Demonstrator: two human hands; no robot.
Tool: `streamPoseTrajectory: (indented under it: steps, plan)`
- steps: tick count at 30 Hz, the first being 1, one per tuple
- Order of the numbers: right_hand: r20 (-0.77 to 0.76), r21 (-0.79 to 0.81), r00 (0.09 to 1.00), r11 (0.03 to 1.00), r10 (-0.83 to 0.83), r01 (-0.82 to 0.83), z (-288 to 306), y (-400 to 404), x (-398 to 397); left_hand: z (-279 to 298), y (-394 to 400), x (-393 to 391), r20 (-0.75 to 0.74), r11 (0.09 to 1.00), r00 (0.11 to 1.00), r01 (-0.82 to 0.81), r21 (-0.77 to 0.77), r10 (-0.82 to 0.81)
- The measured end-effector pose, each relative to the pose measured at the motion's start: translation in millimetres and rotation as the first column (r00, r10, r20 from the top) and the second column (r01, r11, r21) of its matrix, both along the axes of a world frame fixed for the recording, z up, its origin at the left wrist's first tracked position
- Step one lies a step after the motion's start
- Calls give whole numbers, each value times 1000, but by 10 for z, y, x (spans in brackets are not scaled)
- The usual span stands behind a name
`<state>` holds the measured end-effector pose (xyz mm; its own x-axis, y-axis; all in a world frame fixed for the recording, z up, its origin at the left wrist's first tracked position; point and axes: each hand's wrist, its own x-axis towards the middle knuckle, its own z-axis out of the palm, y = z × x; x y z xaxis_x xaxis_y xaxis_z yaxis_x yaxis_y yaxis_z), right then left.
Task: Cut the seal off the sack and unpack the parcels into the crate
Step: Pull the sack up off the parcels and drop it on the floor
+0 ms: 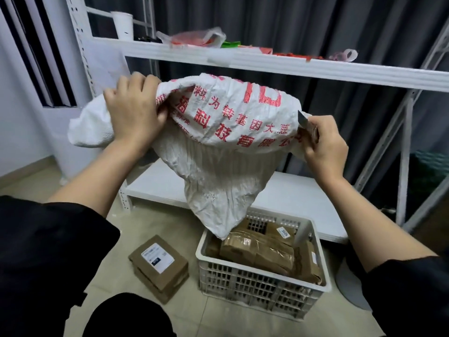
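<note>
A white woven sack [218, 152] with red printing hangs upside down over the white plastic crate [255, 283]. My left hand [134, 110] grips the sack's upper left end. My right hand [323, 147] grips the sack's right corner together with a small knife, whose blade [302, 119] sticks up. The sack's narrow lower end dangles into the crate's back left. Several brown parcels [264, 251] fill the crate. Two more brown parcels [159, 266], stacked, lie on the floor left of the crate.
A white metal rack stands behind, its upper shelf [267, 64] holding plastic bags, red items and a white cup [123, 24]. Its low shelf [286, 190] runs behind the crate. Dark curtains hang at the back. My dark knee [128, 314] is in the foreground.
</note>
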<state>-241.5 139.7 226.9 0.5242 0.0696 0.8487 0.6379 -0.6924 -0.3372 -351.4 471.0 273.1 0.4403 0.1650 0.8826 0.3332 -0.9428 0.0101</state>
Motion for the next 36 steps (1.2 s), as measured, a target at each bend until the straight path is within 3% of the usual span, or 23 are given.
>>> streamPoseTrajectory:
  steps: [4, 8, 11, 13, 17, 19, 22, 27, 31, 34, 36]
  plan:
    - [-107, -19, 993, 999, 47, -49, -107, -160, -9, -217, 36, 45, -59, 986, 998, 38, 164, -28]
    - [-247, 79, 915, 948, 319, -309, -261, -354, -92, -314, 21, 62, -146, 990, 987, 84, 118, -66]
    - [-244, 228, 882, 908, 403, -352, -162, -381, -145, -379, -13, 93, -188, 984, 979, 107, 144, -79]
    - [-272, 92, 882, 922, 386, -375, 23, -266, -163, -434, -70, 125, -183, 972, 977, 143, 186, -108]
    - [-447, -302, 855, 856, 262, -420, 189, 172, -247, -472, -231, 185, -110, 954, 981, 180, 239, -158]
    - [-503, -367, 851, 854, 150, -368, 76, 285, -259, -472, -305, 203, -78, 950, 982, 187, 249, -173]
    - [-556, -327, 827, 892, 87, -314, -120, 301, -253, -498, -414, 194, -72, 949, 973, 231, 216, -221]
    - [-364, -264, 931, 962, -28, -74, -265, 324, -221, -464, -486, 166, -74, 911, 923, 386, 148, -378]
    - [-209, -167, 978, 986, -7, -28, -351, 268, -204, -469, -349, 32, -304, 836, 810, 545, 71, -502]
    - [110, -272, 992, 962, 64, -31, -457, 224, -154, -471, -329, -68, -435, 821, 714, 558, -117, -548]
    - [312, -324, 942, 946, 124, -17, -472, 229, -159, -455, -314, -64, -566, 815, 597, 507, -282, -568]
